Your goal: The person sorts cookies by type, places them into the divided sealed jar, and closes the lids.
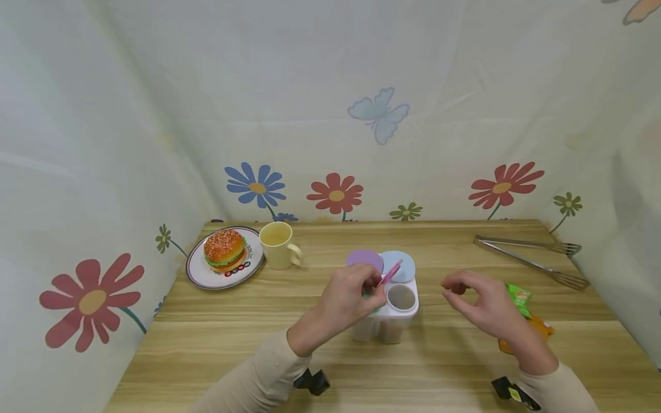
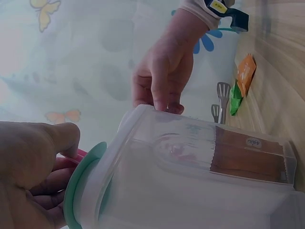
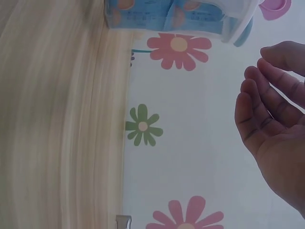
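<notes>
My left hand (image 1: 351, 295) pinches a pink round lid (image 1: 391, 272), tilted on edge above a white container (image 1: 415, 298) with several compartments. One front compartment (image 1: 401, 297) stands uncovered. A purple lid (image 1: 364, 261) and a light blue lid (image 1: 399, 266) cover the back ones; a green lid (image 2: 78, 183) sits under my left hand, mostly hidden in the head view. Through the clear wall in the left wrist view shows a brown packet (image 2: 248, 155); blue packets (image 3: 195, 16) show in the right wrist view. My right hand (image 1: 485, 304), fingers loosely bent, holds nothing, right of the container.
At the back left stand a burger (image 1: 225, 250) on a plate (image 1: 193, 267) and a yellow mug (image 1: 279, 246). Metal tongs (image 1: 521, 261) lie at the back right. Beside my right hand lie a green packet (image 1: 520, 299) and an orange packet (image 1: 539, 328).
</notes>
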The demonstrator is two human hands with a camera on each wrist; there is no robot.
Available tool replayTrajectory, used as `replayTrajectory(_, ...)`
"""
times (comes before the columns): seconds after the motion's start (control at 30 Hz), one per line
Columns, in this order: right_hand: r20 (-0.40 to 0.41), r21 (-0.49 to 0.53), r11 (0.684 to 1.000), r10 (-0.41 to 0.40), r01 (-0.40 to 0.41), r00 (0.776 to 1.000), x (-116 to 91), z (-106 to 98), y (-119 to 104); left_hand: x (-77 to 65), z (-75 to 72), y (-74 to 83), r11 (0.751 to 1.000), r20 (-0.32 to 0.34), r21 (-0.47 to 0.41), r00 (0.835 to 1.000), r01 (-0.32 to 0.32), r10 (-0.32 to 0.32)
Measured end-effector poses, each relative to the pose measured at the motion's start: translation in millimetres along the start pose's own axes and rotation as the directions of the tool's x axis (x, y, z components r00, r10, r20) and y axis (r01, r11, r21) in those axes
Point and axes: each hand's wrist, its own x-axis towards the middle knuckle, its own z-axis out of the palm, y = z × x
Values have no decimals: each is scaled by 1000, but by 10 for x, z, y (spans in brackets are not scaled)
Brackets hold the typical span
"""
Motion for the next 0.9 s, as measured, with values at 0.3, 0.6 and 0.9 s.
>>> replayTrajectory(0.3,-14,-20,999,34,-34,999,-83,-18,84,6,-3,3,1000,2,3,1000,7,-7)
replayTrajectory(0.6,-13,-103,992,75,-76,997,-199,-86,172,-3,14,-1,1000,-1,-3,1000,-3,3)
replayTrajectory(0.9,-17,-116,988,103,-105,995,-277,-148,247,-1,10,-18,1000,-22,-5,999,-24,23)
